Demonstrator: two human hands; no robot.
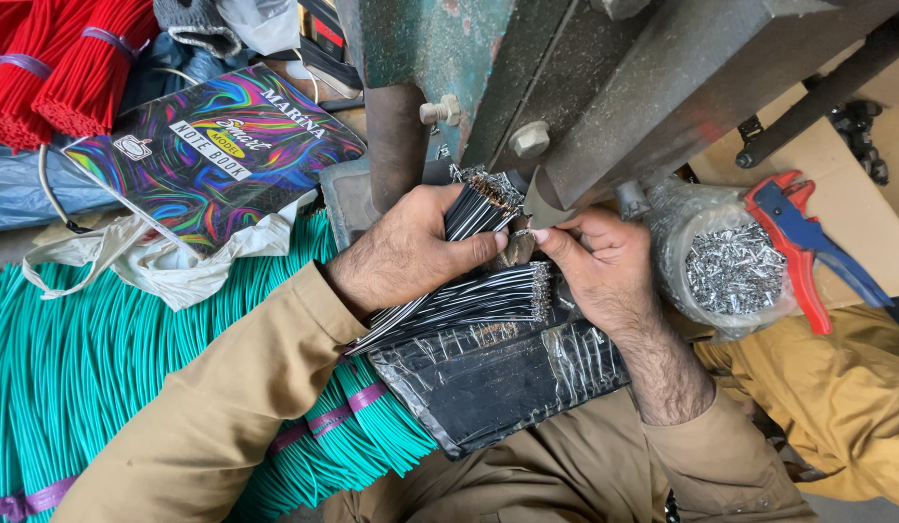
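My left hand grips a bundle of black cut wires with bare copper ends, held up toward the green metal press. A second fan of black wires lies under that hand on a black plastic-wrapped pad. My right hand pinches something small at the tip of one wire, right beneath the press's die; what it holds is too small to make out.
Teal wire bundles lie at the left, red wire bundles at top left. A colourful notebook and white cloth sit nearby. A clear bag of small metal terminals and red-blue wire strippers are at right.
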